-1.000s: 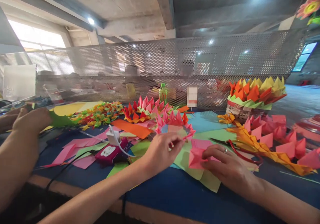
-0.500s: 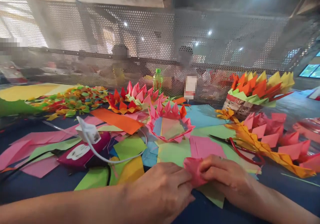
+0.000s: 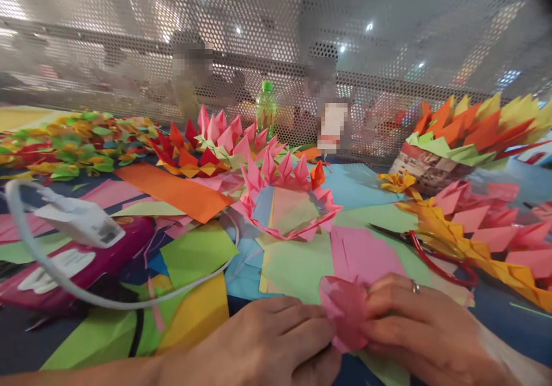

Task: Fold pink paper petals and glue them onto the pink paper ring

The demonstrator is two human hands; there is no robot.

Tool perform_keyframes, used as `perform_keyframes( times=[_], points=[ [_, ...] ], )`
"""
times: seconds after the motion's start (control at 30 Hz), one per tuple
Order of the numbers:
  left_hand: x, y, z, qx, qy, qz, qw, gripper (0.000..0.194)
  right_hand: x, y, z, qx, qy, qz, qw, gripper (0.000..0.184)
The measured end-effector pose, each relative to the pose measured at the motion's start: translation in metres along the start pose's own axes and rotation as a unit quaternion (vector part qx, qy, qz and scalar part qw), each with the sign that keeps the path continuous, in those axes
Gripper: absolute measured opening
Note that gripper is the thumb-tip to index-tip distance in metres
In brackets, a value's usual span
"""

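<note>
Between my two hands is a small piece of folded pink paper (image 3: pixel 345 314), creased and partly standing up. My left hand (image 3: pixel 280 337) pinches its left side, and the fingertips are partly hidden. On the other side, my right hand (image 3: pixel 414 317), with a ring on one finger, closes on the paper's right edge. Just behind lies a stack of pink paper sheets (image 3: pixel 366 253), beside a pale green sheet (image 3: pixel 295 265). Farther back rests a ring of folded pink paper points (image 3: pixel 288 233), with one orange point in it.
Red-handled scissors (image 3: pixel 435 259) lie open at the right, near yellow and pink folded strips (image 3: pixel 478 253). A white charger (image 3: pixel 81 219) and its cable rest on a purple box-like object (image 3: pixel 64 265) at left. A green-capped bottle (image 3: pixel 266 107) stands before a perforated metal screen (image 3: pixel 259 35).
The view has tilted down and come closer to the table. The pink paper now faces me more openly between my hands, which both still hold it.
</note>
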State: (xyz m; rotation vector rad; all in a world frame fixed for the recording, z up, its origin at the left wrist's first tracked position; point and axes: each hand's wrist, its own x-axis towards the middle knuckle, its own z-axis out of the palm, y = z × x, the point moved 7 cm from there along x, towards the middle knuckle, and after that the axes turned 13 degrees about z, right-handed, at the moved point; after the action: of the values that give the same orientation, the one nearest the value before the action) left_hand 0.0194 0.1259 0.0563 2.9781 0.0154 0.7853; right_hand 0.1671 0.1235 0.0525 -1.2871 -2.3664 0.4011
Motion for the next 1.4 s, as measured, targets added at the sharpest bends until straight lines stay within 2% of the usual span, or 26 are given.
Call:
perform_keyframes(
  times=[0.13, 0.23, 0.37, 0.47, 0.93, 1.1, 1.4],
  points=[
    [-0.004, -0.007, 0.001, -0.022, 0.049, -0.034, 0.998, 0.031, -0.002, 0.004, 0.003, 0.013, 0.017, 0.033, 0.999, 0.008],
    [-0.005, -0.005, 0.002, -0.016, 0.059, -0.014, 0.998, 0.033, 0.0, 0.007, 0.007, 0.035, -0.003, 0.047, 0.998, 0.008],
    [-0.005, -0.002, 0.002, 0.007, 0.068, 0.02, 0.997, 0.029, 0.003, 0.018, 0.013, 0.071, -0.018, 0.104, 0.992, 0.005],
    [-0.006, -0.003, 0.003, 0.011, 0.075, 0.016, 0.997, 0.027, 0.003, 0.022, 0.019, 0.068, -0.02, 0.133, 0.989, 0.008],
    [-0.006, 0.004, 0.004, 0.059, 0.035, 0.038, 0.997, 0.028, 0.005, 0.029, 0.022, 0.028, 0.0, 0.218, 0.975, 0.023],
    [-0.004, 0.004, 0.001, 0.062, 0.027, 0.035, 0.997, 0.028, 0.009, 0.027, 0.023, 0.018, -0.034, 0.26, 0.965, 0.03],
    [-0.005, 0.001, 0.001, 0.066, 0.032, 0.015, 0.997, 0.027, 0.007, 0.024, 0.024, 0.003, -0.023, 0.256, 0.966, 0.025]
  ],
)
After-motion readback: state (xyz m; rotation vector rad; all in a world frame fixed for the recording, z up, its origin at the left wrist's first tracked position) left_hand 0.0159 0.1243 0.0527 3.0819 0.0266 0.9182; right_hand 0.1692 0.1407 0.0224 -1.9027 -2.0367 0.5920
